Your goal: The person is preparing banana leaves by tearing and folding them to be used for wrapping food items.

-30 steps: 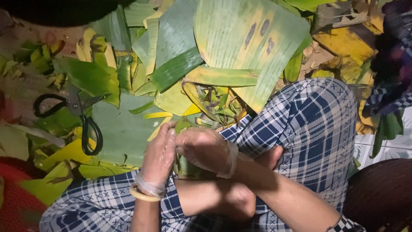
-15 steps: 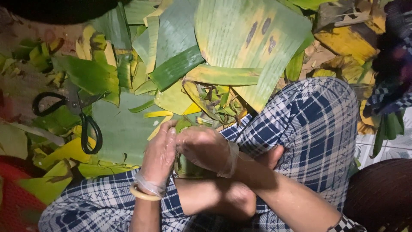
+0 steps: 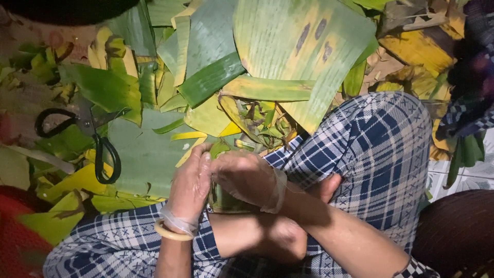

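both gloved hands close around a small green leaf parcel (image 3: 222, 198) held low over the lap — the left hand (image 3: 190, 188) cupped against its left side, the right hand (image 3: 247, 177) curled over its top. black-handled scissors (image 3: 98, 149) lie well apart to the left on cut banana leaves (image 3: 144, 149).

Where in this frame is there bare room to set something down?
Barest patch: the flat pale-green leaf piece, bordered by the black-handled scissors and the left hand. A white tiled floor strip shows at right. Elsewhere, overlapping leaf scraps crowd everything.
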